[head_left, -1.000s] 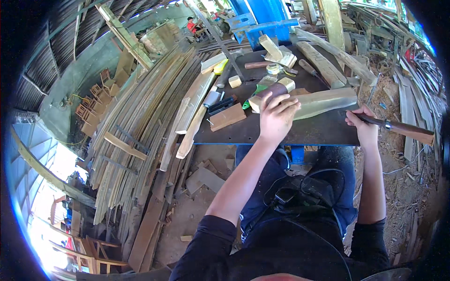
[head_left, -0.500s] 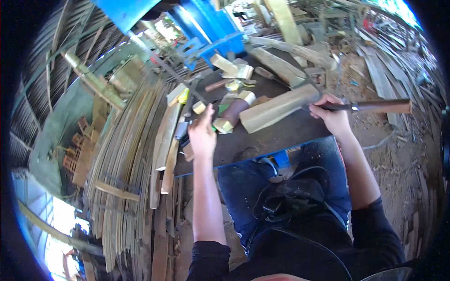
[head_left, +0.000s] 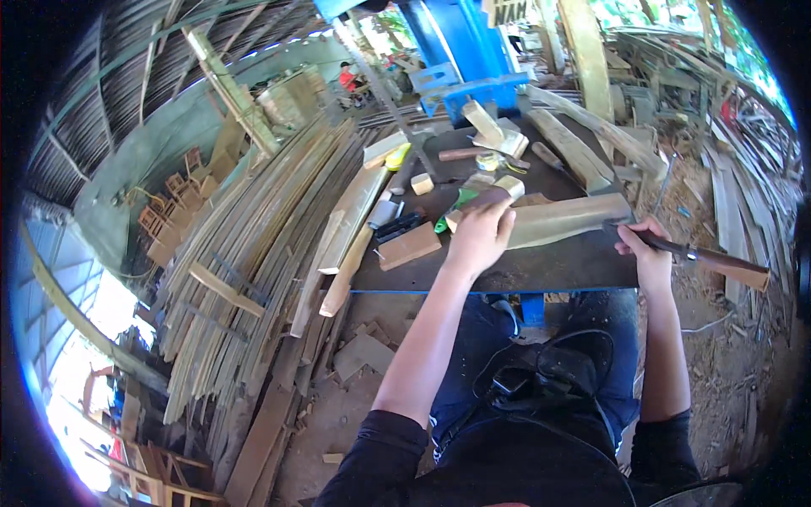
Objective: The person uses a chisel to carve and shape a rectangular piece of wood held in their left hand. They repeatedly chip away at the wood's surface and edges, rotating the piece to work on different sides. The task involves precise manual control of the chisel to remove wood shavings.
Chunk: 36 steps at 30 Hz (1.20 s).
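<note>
My left hand (head_left: pixel 480 238) is closed over a brown-wrapped wooden block (head_left: pixel 498 194) on the dark bench top (head_left: pixel 541 272), partly hiding it. My right hand (head_left: pixel 646 249) grips a long chisel-like tool with a wooden handle (head_left: pixel 728 270), its dark end at the right end of a long pale plank (head_left: pixel 566 218). Left of my left hand lie a reddish board (head_left: pixel 408 248), a black tool (head_left: pixel 397 226) and a green-handled tool (head_left: pixel 456 211). Behind them are a small wooden cube (head_left: pixel 422 185) and a yellow tape measure (head_left: pixel 490 162).
Long stacked boards (head_left: pixel 245 237) line the bench's left. A blue machine (head_left: pixel 460 59) stands behind it. Wooden chairs (head_left: pixel 165 211) are at the far left, and a seated person in red (head_left: pixel 348 80) is in the background. Scrap planks (head_left: pixel 735 194) lie to the right.
My left hand lifted off the wrapped block and moved left half a second ago; now it is back on it. My right hand still holds the tool. The view has shifted.
</note>
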Motion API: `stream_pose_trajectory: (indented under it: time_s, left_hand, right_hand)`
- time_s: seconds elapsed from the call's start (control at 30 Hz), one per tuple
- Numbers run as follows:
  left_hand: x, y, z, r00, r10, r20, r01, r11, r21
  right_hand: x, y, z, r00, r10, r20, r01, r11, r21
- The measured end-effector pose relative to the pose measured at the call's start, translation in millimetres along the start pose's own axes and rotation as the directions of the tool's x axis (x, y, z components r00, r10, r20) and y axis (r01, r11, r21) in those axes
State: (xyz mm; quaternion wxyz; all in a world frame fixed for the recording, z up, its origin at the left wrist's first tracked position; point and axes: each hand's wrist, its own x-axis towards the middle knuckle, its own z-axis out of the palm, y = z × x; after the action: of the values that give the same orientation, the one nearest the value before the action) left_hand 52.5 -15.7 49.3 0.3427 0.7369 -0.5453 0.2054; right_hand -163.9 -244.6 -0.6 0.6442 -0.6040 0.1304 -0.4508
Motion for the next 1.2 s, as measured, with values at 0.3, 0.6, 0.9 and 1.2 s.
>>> stream_pose_trajectory:
  time_s: [0.3, 0.6, 0.9, 1.2]
  left_hand:
    - [-22, -10, -4, 0.999, -0.01, 0.041, 0.012, 0.999, -0.046]
    - [-30, 25, 5, 0.967, -0.251, -0.037, 0.239, 0.951, -0.194]
    - [-35, 23, 4, 0.95, -0.306, 0.068, 0.312, 0.901, -0.3]
    - [-50, 31, -5, 0.992, -0.117, 0.049, 0.127, 0.913, -0.387]
  right_hand:
    - [0, -1, 0, 0.947, -0.092, -0.306, 0.133, 0.984, 0.116]
    - [9, 10, -24, 0.876, 0.082, -0.475, 0.139, 0.901, 0.411]
    - [6, 1, -11, 0.908, 0.033, -0.418, 0.126, 0.929, 0.347]
    - [3, 2, -12, 0.888, -0.079, -0.452, 0.22, 0.938, 0.269]
